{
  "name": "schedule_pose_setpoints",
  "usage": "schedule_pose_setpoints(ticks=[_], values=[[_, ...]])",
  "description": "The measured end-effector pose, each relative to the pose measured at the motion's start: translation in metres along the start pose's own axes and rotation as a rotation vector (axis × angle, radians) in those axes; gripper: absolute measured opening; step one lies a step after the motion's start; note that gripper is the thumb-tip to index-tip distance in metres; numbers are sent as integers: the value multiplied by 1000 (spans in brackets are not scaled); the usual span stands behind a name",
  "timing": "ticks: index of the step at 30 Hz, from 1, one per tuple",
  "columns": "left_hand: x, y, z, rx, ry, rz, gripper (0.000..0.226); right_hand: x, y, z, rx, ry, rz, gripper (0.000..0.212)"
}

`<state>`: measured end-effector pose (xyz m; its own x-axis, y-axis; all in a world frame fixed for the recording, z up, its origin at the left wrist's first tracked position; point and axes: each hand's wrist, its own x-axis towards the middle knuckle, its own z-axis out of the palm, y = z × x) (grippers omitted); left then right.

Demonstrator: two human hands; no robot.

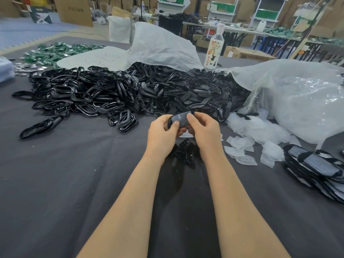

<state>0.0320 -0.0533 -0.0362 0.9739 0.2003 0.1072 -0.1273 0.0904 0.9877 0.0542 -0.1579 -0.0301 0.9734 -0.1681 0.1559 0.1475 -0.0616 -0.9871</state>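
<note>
Both my hands hold one small black plastic shell (181, 119) with a translucent film on its face, just above the dark cloth. My left hand (163, 133) grips its left end, thumb on top. My right hand (203, 130) pinches its right side, a fingertip pressing the top edge. Under my wrists lies a small cluster of black button inserts (185, 150). A big heap of black frames (83, 95) and black inserts (195, 92) spreads across the table beyond my hands.
Clear plastic pieces (247, 135) and a large clear bag (305, 101) sit at the right. A stack of finished black shells (316, 170) lies at the right edge. A bottle (214, 51) stands behind the heap. Green circuit boards (61, 51) lie far left.
</note>
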Motion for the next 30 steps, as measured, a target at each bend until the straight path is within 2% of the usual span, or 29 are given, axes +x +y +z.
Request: schedule_pose_setpoints(ticks=[9, 14, 21, 30], values=[[-1, 1, 0, -7, -34, -3, 23, 2, 4, -1, 16, -4, -42, 16], [0, -1, -1, 14, -19, -15, 21, 5, 7, -2, 32, -15, 20, 6], [1, -3, -2, 27, -4, -17, 24, 6, 8, -6, -47, -70, 16, 17], [1, -2, -1, 40, -23, -1, 24, 6, 6, -3, -26, -35, 59, 10]])
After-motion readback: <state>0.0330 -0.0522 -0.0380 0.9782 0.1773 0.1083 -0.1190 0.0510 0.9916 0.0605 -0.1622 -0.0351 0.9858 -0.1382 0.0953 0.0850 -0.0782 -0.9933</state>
